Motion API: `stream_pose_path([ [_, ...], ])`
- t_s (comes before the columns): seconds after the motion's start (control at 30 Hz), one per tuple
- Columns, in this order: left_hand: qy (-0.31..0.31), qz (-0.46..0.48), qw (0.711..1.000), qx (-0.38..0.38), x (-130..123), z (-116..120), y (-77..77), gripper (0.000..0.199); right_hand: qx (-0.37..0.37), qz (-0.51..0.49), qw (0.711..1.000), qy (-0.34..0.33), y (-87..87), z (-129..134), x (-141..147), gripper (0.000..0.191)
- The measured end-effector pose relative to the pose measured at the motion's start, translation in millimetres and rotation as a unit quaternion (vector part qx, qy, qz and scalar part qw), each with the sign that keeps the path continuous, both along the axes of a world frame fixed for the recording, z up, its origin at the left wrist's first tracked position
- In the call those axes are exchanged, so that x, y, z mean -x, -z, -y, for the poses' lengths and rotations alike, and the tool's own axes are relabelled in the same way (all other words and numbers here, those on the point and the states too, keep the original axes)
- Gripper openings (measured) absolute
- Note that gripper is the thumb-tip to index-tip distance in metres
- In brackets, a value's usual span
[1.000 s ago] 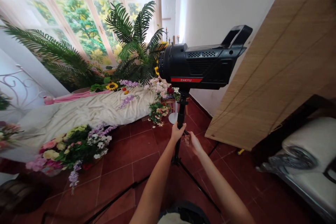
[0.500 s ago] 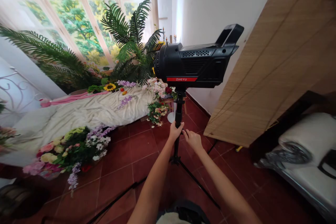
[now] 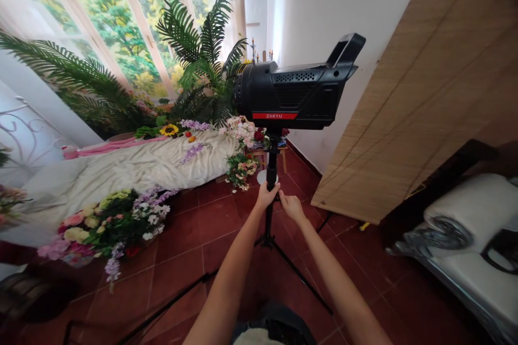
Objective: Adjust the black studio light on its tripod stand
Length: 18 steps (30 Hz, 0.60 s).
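A black studio light (image 3: pixel 295 94) with a red ZHEYU label sits on top of a black stand (image 3: pixel 272 164), its front facing left. My left hand (image 3: pixel 266 195) is wrapped round the stand's pole below the light. Beside it, at the right of the pole, my right hand (image 3: pixel 290 206) has its fingers closed on a small dark knob (image 3: pixel 277 197), which they partly hide. The stand's legs spread over the floor beneath my arms.
A draped bed (image 3: pixel 194 167) with flowers and fruit stands at the left, palm leaves (image 3: pixel 202 43) behind it. A flower arrangement (image 3: pixel 109 223) is at its front. A woven panel (image 3: pixel 376 118) leans at the right, near wrapped rolls (image 3: pixel 465 215).
The light, the stand and both hands appear slightly further left in the view. The light's tilt looks about the same, and both hands keep their hold.
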<state>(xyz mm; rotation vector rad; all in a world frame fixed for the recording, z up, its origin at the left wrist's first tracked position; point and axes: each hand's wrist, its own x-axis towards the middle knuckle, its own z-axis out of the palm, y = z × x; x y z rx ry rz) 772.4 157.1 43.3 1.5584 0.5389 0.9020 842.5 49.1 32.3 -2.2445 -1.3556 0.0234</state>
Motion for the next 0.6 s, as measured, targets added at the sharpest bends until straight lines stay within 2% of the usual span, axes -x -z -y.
stream_pose_path([
  [0.2, -0.039, -0.046, 0.998, 0.011, 4.1, 10.7, -3.7, 0.028, -0.028, -0.049, 0.998, 0.019, -1.6, 5.7, 4.3, 0.065],
  [0.27, -0.055, -0.046, 0.997, 0.011, 15.3, 18.8, 0.7, 0.029, -0.051, -0.079, 0.995, 0.032, -2.1, 6.9, 7.9, 0.064],
  [0.33, -0.07, -0.035, 0.997, 0.002, 38.3, 28.6, 12.9, 0.028, -0.084, -0.135, 0.986, 0.05, -2.2, 6.9, 13.3, 0.064],
  [0.43, -0.069, -0.062, 0.996, 0.018, 97.6, 45.6, 49.1, 0.024, -0.129, -0.297, 0.943, 0.077, -0.5, 5.5, 24.4, 0.059],
  [0.53, -0.031, -0.134, 0.982, 0.129, 179.7, 61.5, 98.0, 0.024, -0.163, -0.447, 0.875, 0.092, 5.2, 4.1, 36.0, 0.053],
  [0.6, -0.019, -0.153, 0.967, 0.201, 243.2, 68.1, 126.9, 0.026, -0.189, -0.475, 0.852, 0.114, 11.1, 3.2, 41.7, 0.049],
])
